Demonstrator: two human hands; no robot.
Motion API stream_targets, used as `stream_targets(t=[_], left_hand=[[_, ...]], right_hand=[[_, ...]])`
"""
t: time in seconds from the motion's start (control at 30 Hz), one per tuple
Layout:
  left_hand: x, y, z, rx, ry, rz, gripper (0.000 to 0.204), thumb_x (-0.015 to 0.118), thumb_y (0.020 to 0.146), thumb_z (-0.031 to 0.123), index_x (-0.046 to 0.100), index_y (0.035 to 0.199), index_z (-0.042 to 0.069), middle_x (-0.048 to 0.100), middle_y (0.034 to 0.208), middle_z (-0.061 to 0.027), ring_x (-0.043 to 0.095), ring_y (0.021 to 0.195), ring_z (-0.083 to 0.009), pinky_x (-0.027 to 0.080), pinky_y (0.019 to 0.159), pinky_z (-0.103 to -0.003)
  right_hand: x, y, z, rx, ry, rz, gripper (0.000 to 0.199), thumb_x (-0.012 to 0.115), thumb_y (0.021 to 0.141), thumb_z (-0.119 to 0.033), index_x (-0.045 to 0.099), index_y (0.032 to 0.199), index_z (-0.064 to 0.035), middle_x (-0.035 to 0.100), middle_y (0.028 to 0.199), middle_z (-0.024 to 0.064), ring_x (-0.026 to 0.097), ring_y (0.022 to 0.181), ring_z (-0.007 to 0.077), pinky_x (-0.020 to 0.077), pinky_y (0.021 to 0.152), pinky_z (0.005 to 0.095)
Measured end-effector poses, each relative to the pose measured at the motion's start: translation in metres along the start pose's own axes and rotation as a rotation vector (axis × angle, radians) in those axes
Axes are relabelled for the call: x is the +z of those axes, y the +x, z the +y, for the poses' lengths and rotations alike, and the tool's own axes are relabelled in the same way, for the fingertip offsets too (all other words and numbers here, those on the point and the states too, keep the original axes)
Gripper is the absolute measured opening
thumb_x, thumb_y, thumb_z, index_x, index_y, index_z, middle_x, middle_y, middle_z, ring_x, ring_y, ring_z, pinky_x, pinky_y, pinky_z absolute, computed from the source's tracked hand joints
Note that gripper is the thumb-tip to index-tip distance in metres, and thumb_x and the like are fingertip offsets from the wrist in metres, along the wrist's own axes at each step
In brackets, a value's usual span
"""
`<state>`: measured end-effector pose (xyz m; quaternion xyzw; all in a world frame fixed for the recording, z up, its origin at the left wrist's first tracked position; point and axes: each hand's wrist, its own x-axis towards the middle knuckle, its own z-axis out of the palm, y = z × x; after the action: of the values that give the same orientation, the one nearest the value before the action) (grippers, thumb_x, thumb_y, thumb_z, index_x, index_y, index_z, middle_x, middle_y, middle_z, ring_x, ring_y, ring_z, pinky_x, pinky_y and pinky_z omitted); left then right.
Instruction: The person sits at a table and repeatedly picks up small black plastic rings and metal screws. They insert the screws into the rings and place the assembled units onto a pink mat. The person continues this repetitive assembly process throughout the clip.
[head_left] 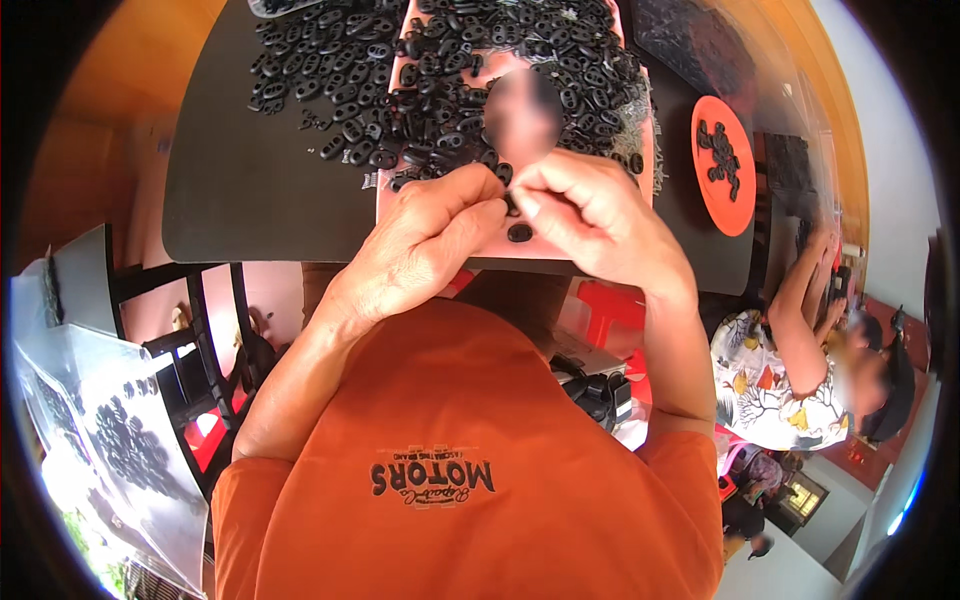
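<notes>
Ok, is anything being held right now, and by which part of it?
A small black part shows between the left hand and the right hand, apparently pinched; exactly where each grip meets it is hidden.

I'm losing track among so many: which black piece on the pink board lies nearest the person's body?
The lone black piece by the near edge of the pink board; the heaped pieces lie farther off.
</notes>
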<state>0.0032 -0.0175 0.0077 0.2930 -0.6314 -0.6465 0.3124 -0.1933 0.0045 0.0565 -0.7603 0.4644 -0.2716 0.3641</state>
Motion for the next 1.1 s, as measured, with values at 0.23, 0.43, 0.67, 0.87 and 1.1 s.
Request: stream_targets(t=[0.23, 0.43, 0.67, 0.87, 1.1], left_hand=[[0.0, -0.002, 0.016, -0.196, -0.148, 0.014, 0.017, 0.047, 0.095, 0.009, 0.054, 0.082, 0.001, 0.044, 0.066, 0.0031, 0.038, 0.061, -0.0045, 0.032, 0.053, -0.023], [-0.008, 0.0, 0.014, -0.308, -0.323, 0.017, 0.02, 0.05, 0.093, 0.017, 0.057, 0.08, 0.004, 0.048, 0.066, 0.0047, 0.042, 0.056, -0.0018, 0.029, 0.048, -0.018], [-0.013, 0.003, 0.016, -0.346, -0.238, -0.097, 0.019, 0.049, 0.087, 0.015, 0.057, 0.075, 0.003, 0.051, 0.065, 0.0017, 0.043, 0.056, -0.0029, 0.029, 0.047, -0.018], [-0.005, -0.001, 0.021, -0.232, -0.161, -0.098, 0.019, 0.049, 0.085, 0.012, 0.06, 0.08, -0.002, 0.054, 0.066, -0.0008, 0.046, 0.059, -0.0054, 0.034, 0.051, -0.022], [-0.006, -0.002, 0.01, -0.141, -0.015, -0.123, 0.011, 0.051, 0.084, 0.001, 0.061, 0.081, -0.003, 0.051, 0.067, 0.0016, 0.043, 0.06, -0.0037, 0.033, 0.05, -0.023]], right_hand=[[0.021, -0.005, 0.001, -0.126, -0.08, 0.202, 0.006, 0.06, 0.088, -0.002, 0.055, 0.087, 0.0007, 0.052, 0.069, 0.0092, 0.05, 0.056, 0.0213, 0.0399, 0.052, 0.0305], [0.032, -0.012, -0.003, -0.235, -0.397, 0.28, 0.024, 0.072, 0.08, -0.014, 0.053, 0.089, -0.0018, 0.053, 0.074, 0.009, 0.057, 0.06, 0.026, 0.0452, 0.051, 0.0362], [0.038, -0.015, 0.004, -0.275, -0.264, 0.311, 0.027, 0.071, 0.08, -0.011, 0.047, 0.072, -0.0043, 0.048, 0.066, 0.0071, 0.051, 0.052, 0.0235, 0.0391, 0.045, 0.0358], [0.041, -0.018, 0.011, -0.162, 0.05, 0.251, 0.023, 0.061, 0.09, -0.011, 0.051, 0.073, -0.0005, 0.049, 0.063, 0.0116, 0.05, 0.052, 0.0274, 0.0386, 0.049, 0.0376], [0.038, -0.018, 0.006, -0.057, -0.015, 0.233, 0.029, 0.063, 0.089, -0.014, 0.045, 0.072, 0.0, 0.051, 0.064, 0.0162, 0.049, 0.056, 0.034, 0.0383, 0.051, 0.0426]])
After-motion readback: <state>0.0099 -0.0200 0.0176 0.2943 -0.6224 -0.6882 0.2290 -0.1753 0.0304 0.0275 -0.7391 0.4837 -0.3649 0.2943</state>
